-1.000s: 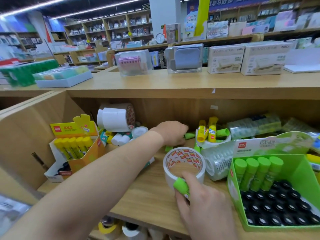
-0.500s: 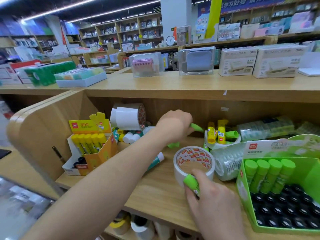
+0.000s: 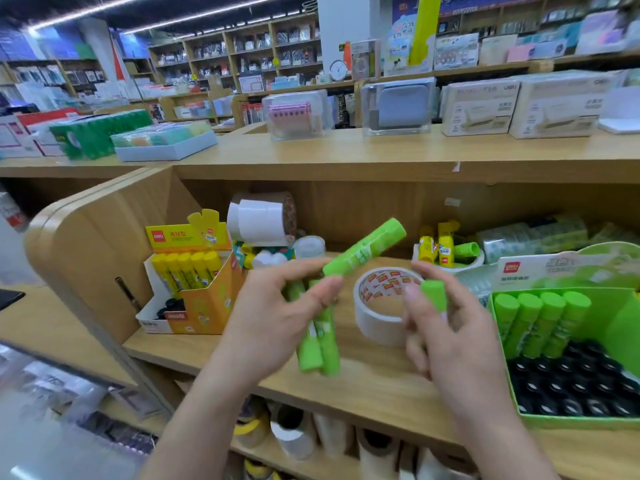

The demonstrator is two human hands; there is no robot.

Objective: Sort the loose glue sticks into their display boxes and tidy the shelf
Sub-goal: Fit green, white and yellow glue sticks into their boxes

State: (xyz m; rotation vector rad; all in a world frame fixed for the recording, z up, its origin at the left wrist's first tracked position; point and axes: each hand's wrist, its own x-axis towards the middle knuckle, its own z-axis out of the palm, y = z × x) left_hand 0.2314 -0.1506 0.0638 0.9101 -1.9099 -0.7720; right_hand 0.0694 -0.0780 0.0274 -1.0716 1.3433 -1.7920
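From my screen the biggest thing is the pale wooden shelf (image 3: 374, 389). At its right edge stands the open green cardboard display box (image 3: 620, 327). Four boxed green glue sticks (image 3: 535, 327) lean upright in its back row, with black sockets in front of them. Toward the left edge sits the smaller yellow-and-orange cardboard display box (image 3: 207, 306), with a row of yellow glue sticks (image 3: 190, 271) standing in it. Between the two boxes, near the front edge, the white tape roll with red print inside its core (image 3: 374, 322) lies flat on the board.

Half a second ago I saw the left hand stretched toward the back of the shelf. Now the left hand (image 3: 270, 323) has come back over the front edge, just left of the tape roll. Its fingers are curled round three loose sticks. A pair of green glue sticks (image 3: 320, 351) hangs side by side from the palm, ends down. A third green glue stick (image 3: 370, 247) is pinched at the fingertips and slants up to the right.

The right hand (image 3: 457, 348) has lifted from the roll's front rim and is now over its right side. Its fingers are partly curled about a single green glue stick (image 3: 434, 294), cap upward. Motion blur hides the exact grip.

The loose sticks are bright lime cylinders with a paler printed band round the middle, like those in the green box.
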